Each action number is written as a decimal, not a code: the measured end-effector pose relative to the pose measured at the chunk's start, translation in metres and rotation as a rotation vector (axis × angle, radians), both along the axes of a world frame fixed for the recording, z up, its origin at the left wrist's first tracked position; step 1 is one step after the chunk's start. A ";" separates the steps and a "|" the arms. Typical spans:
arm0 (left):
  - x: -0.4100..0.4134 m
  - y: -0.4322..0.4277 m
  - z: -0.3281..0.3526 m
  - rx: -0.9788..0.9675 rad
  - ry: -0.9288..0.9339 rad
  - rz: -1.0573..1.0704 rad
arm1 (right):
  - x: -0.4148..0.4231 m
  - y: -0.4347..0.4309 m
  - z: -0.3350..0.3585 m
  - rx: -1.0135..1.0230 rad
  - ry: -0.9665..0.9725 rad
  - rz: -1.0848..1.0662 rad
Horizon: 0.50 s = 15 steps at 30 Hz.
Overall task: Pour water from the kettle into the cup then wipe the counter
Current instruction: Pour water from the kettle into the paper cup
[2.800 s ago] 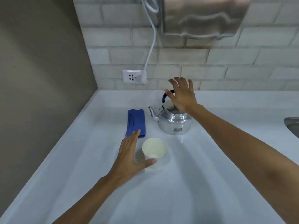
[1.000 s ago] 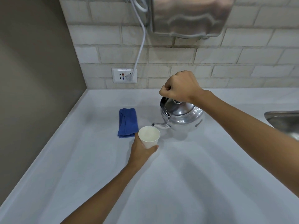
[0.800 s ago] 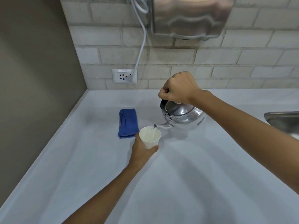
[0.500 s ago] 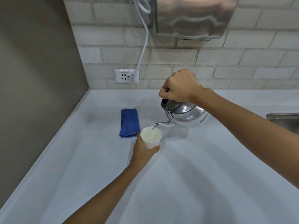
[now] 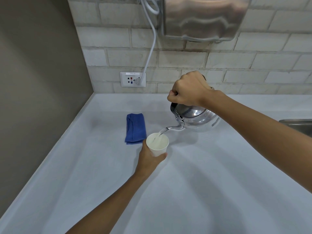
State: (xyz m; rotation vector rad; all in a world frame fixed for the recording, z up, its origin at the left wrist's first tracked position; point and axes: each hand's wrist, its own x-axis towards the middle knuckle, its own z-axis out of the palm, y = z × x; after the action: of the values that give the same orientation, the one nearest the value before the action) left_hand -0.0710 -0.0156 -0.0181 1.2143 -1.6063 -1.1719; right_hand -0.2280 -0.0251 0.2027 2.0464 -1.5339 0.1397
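Fingers of right hand: clenched on kettle handle; left hand grips cup. Pour underway; cloth untouched, counter unwiped.

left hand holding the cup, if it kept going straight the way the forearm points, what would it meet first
Probably the kettle: the left hand points up and slightly right, toward its spout just past the cup. Depth is unclear, so it might pass under the spout and reach the back wall.

Kettles: one metal kettle
Cups: one white paper cup
Cloths: one folded blue cloth
Wall sockets: one wall socket
Hands: two, left hand, right hand
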 end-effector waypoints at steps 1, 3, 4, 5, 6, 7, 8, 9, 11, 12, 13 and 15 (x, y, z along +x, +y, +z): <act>0.000 0.000 0.000 0.000 -0.003 0.000 | 0.000 0.000 0.000 0.000 0.004 0.001; 0.000 -0.001 0.000 0.000 0.000 -0.003 | 0.000 0.001 0.002 0.002 0.013 0.004; 0.000 -0.001 -0.001 0.000 0.003 -0.005 | 0.000 0.002 0.002 0.003 0.017 0.005; 0.000 -0.001 -0.001 -0.001 0.003 -0.005 | 0.000 0.002 0.003 0.004 0.021 0.005; 0.000 -0.001 -0.001 -0.003 0.002 -0.005 | 0.000 0.003 0.003 0.005 0.025 0.004; 0.000 -0.001 -0.001 -0.006 0.003 -0.005 | 0.000 0.003 0.004 0.005 0.031 0.004; 0.000 -0.001 -0.002 -0.009 0.006 -0.005 | 0.000 0.003 0.004 0.006 0.034 0.003; 0.000 -0.001 -0.002 -0.013 0.009 -0.004 | 0.000 0.004 0.005 0.006 0.036 0.001; 0.000 -0.001 -0.002 -0.018 0.010 -0.002 | 0.000 0.004 0.005 0.007 0.039 -0.001; 0.000 -0.001 -0.003 -0.017 0.009 -0.001 | -0.001 0.004 0.005 0.007 0.039 0.001; 0.000 -0.001 -0.003 -0.016 0.009 -0.001 | -0.001 0.004 0.006 0.006 0.039 0.004; 0.000 -0.002 -0.003 -0.017 0.005 0.001 | -0.001 0.004 0.006 0.004 0.042 0.005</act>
State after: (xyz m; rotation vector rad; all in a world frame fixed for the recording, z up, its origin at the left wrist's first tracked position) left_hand -0.0714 -0.0173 -0.0211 1.2001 -1.6086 -1.1581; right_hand -0.2293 -0.0206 0.2084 2.0438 -1.5048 0.0942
